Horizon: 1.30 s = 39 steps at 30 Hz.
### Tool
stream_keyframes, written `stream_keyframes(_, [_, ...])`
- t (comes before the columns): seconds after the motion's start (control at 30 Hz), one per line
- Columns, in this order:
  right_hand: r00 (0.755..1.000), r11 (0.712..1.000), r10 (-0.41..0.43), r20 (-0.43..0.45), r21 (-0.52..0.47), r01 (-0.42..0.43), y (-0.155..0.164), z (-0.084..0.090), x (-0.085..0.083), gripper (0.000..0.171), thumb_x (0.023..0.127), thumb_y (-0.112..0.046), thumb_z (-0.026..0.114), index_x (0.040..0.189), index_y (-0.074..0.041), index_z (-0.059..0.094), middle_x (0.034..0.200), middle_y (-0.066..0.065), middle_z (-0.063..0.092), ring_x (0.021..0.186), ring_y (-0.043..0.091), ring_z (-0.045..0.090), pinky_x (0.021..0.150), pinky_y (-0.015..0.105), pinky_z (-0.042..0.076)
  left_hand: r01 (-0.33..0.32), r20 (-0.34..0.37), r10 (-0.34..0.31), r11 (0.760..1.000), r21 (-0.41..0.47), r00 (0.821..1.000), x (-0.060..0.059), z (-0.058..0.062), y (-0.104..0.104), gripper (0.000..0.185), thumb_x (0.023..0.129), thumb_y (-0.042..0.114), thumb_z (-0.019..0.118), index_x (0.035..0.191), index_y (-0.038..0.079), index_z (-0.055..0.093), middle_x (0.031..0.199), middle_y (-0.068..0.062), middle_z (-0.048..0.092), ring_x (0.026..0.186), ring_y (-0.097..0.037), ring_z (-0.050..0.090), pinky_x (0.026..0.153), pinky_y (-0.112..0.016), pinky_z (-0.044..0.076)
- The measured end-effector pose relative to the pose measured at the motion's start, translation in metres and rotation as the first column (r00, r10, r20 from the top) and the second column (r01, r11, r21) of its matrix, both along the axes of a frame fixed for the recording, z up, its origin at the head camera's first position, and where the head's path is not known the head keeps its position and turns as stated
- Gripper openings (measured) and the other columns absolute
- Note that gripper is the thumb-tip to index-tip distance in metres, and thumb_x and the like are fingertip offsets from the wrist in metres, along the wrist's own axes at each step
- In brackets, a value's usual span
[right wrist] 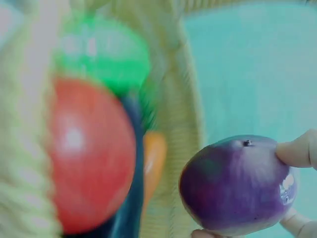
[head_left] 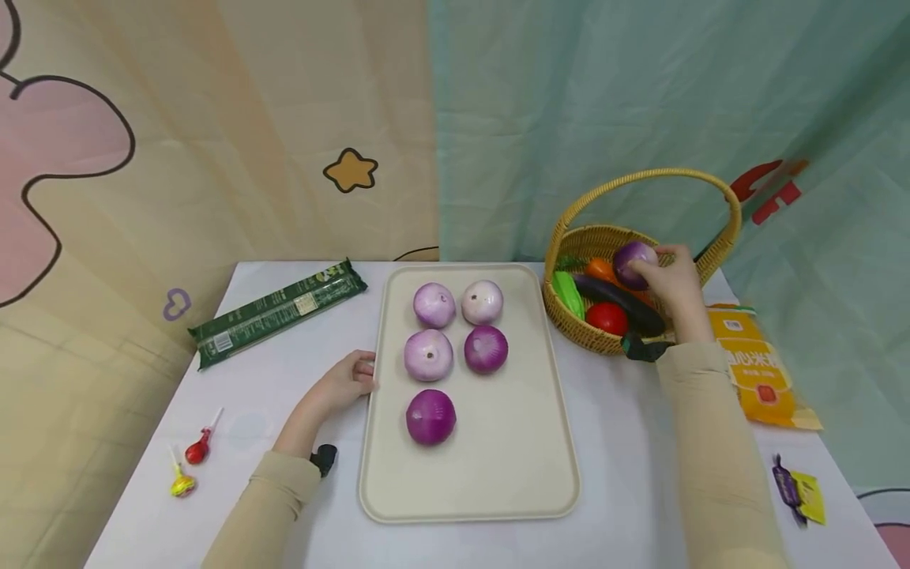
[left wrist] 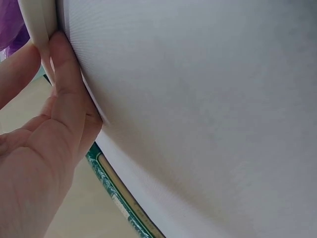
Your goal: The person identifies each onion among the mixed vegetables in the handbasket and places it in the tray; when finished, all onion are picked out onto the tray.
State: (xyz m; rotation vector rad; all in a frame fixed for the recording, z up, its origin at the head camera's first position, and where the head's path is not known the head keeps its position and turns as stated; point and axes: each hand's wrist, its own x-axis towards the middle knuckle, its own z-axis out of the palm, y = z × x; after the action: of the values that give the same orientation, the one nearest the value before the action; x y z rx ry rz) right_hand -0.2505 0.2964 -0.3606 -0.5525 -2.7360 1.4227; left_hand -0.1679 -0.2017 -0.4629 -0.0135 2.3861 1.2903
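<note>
My right hand [head_left: 675,284] grips a purple onion [head_left: 634,265] by its sides, just above the wicker basket [head_left: 590,336]. In the right wrist view that onion [right wrist: 237,186] hangs between thumb and fingers, beside a red tomato [right wrist: 94,153]. Inside the basket lie a dark eggplant [head_left: 622,299], a green vegetable [head_left: 569,294], an orange one [head_left: 601,270] and the tomato. My left hand [head_left: 348,381] pinches the left rim of a beige tray [head_left: 512,442], thumb and fingers on either side. Several purple onions [head_left: 430,416] sit on the tray's left and upper part.
A long green packet [head_left: 280,314] lies at the back left. Two lollipops [head_left: 197,449] are at the front left. Right of the basket is an orange bag [head_left: 761,371], with small wrapped sweets [head_left: 787,490] nearer. The basket's tall handle [head_left: 643,175] arches over its opening.
</note>
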Motion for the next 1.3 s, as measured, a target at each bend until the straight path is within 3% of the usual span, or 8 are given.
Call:
stream_keyframes(0.07, [1.0,0.999,0.029,-0.01,-0.016,-0.029,-0.01,0.004,0.013,0.079,0.094,-0.042,0.06,0.149,0.0,0.021,0.146,0.03,0.033,0.116,0.036,0.05,0.099,0.042,0.051,0.003,0.001,-0.003,1.0,0.01,1.0,-0.001,0.0,0.001,0.053,0.093,0.001,0.058,0.141,-0.008,0.039,0.115,-0.022,0.056,0.103,-0.026,0.057,0.087,-0.034,0.052])
stream_keyframes(0.23, [0.99,0.98,0.136,-0.047,-0.14,-0.141,-0.037,0.005,0.053,0.074,0.095,-0.032,0.062,0.145,0.001,0.019,0.145,0.031,0.032,0.124,0.039,0.046,0.078,0.014,0.053,0.006,0.013,-0.006,1.0,0.02,1.0,-0.002,0.001,0.004,0.054,0.092,0.0,0.059,0.142,-0.008,0.038,0.115,-0.021,0.054,0.103,-0.026,0.056,0.087,-0.033,0.052])
stream_keyframes(0.3, [0.98,0.959,0.191,-0.061,-0.2,-0.199,-0.05,0.0,0.07,0.069,0.095,-0.027,0.062,0.142,0.002,0.022,0.146,0.031,0.031,0.123,0.037,0.047,0.074,0.009,0.05,0.006,0.012,-0.006,1.0,0.018,1.0,-0.002,0.002,0.005,0.055,0.092,0.0,0.059,0.142,-0.008,0.038,0.114,-0.021,0.054,0.103,-0.026,0.056,0.087,-0.033,0.052])
stream_keyframes(0.5, [0.925,0.858,0.375,-0.065,-0.355,-0.373,-0.09,-0.032,0.109,0.054,0.092,-0.016,0.061,0.133,0.005,0.034,0.138,0.029,0.041,0.104,0.021,0.06,0.082,0.023,0.056,0.014,0.006,-0.014,1.0,0.012,1.0,-0.005,0.002,0.007,0.054,0.093,0.002,0.059,0.142,-0.007,0.039,0.115,-0.02,0.054,0.104,-0.025,0.056,0.088,-0.033,0.05])
stream_keyframes(0.63, [0.892,0.81,0.453,0.002,-0.42,-0.41,-0.116,-0.058,0.121,0.054,0.091,-0.018,0.062,0.133,0.005,0.037,0.134,0.028,0.047,0.102,0.022,0.063,0.085,0.034,0.058,0.011,0.005,-0.011,1.0,0.019,1.0,-0.007,0.002,0.008,0.054,0.093,0.001,0.059,0.142,-0.008,0.039,0.114,-0.019,0.054,0.103,-0.025,0.056,0.088,-0.032,0.051])
stream_keyframes(0.9, [0.894,0.837,0.437,0.094,-0.406,-0.367,-0.145,-0.089,0.131,0.048,0.093,-0.024,0.067,0.129,0.002,0.05,0.127,0.02,0.059,0.1,0.019,0.061,0.082,0.032,0.057,0.007,0.009,-0.008,0.999,0.034,1.0,-0.005,0.0,0.009,0.053,0.092,-0.001,0.058,0.141,-0.009,0.038,0.113,-0.02,0.054,0.101,-0.025,0.057,0.087,-0.032,0.051])
stream_keyframes(1.13, [0.908,0.887,0.406,0.104,-0.282,-0.365,-0.147,-0.093,0.133,0.05,0.094,-0.033,0.064,0.131,-0.001,0.056,0.123,0.02,0.063,0.089,0.019,0.066,0.077,0.034,0.059,0.008,-0.007,-0.008,1.0,0.019,1.0,-0.005,0.003,0.007,0.052,0.092,-0.001,0.058,0.14,-0.01,0.039,0.114,-0.021,0.054,0.103,-0.027,0.057,0.087,-0.031,0.051])
stream_keyframes(1.3, [0.893,0.882,0.435,0.112,-0.251,-0.398,-0.147,-0.094,0.134,0.051,0.096,-0.032,0.063,0.133,0.002,0.055,0.119,0.021,0.065,0.084,0.018,0.067,0.076,0.034,0.059,0.012,-0.002,-0.012,1.0,0.016,1.0,-0.004,0.004,0.008,0.053,0.093,0.0,0.058,0.141,-0.009,0.038,0.115,-0.021,0.054,0.104,-0.027,0.056,0.087,-0.031,0.051])
